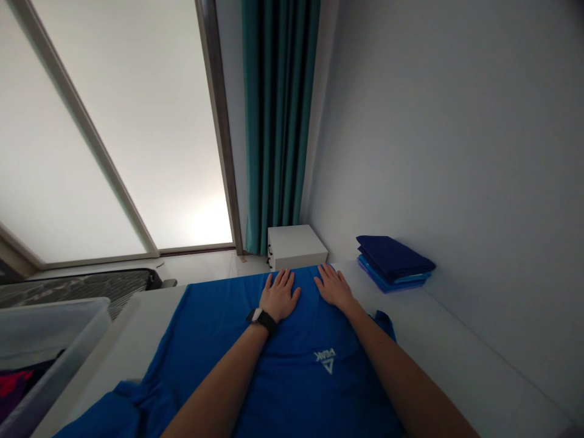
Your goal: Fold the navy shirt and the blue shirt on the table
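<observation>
A bright blue T-shirt [219,340] with a small white logo lies spread on the white table [438,340]. My left hand [279,294], with a black watch at the wrist, rests flat and open on the shirt's far edge. My right hand [334,286] lies flat beside it on the same edge, fingers stretched out. Neither hand holds anything.
A stack of folded blue garments [393,261] sits at the table's far right by the wall. A clear plastic bin [41,340] with clothes stands at the left. Beyond the table are a white cabinet [295,246], a teal curtain [279,121] and a dark suitcase [82,286].
</observation>
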{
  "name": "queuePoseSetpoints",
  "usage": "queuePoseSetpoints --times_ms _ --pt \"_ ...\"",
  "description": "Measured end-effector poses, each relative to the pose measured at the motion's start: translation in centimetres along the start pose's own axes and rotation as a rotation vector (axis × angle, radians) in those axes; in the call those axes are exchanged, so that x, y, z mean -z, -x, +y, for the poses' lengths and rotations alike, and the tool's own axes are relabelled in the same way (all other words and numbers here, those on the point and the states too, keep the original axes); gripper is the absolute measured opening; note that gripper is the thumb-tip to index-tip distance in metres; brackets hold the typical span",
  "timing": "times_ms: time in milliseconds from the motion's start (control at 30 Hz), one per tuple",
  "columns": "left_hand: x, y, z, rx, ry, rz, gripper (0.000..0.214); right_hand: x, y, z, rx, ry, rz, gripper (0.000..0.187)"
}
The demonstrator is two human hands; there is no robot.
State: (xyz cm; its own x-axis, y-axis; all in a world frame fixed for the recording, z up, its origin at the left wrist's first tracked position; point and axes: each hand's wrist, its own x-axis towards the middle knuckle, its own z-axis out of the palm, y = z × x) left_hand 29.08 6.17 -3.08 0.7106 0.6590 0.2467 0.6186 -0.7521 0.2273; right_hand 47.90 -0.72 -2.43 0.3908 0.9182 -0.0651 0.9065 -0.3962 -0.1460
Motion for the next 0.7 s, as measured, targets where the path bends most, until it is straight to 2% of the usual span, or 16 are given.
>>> queuePoseSetpoints --times_ms 300,700 --pt "0.6 0.1 0.4 0.064 -0.094 -0.048 0.060 0.1 0.1 2.4 -0.191 0.012 0.002 0.070" --pt "1.0 -0.1 0.3 0.096 -0.065 -0.100 0.065 -0.8 2.7 3.4 -0.256 0.023 0.038 0.072"
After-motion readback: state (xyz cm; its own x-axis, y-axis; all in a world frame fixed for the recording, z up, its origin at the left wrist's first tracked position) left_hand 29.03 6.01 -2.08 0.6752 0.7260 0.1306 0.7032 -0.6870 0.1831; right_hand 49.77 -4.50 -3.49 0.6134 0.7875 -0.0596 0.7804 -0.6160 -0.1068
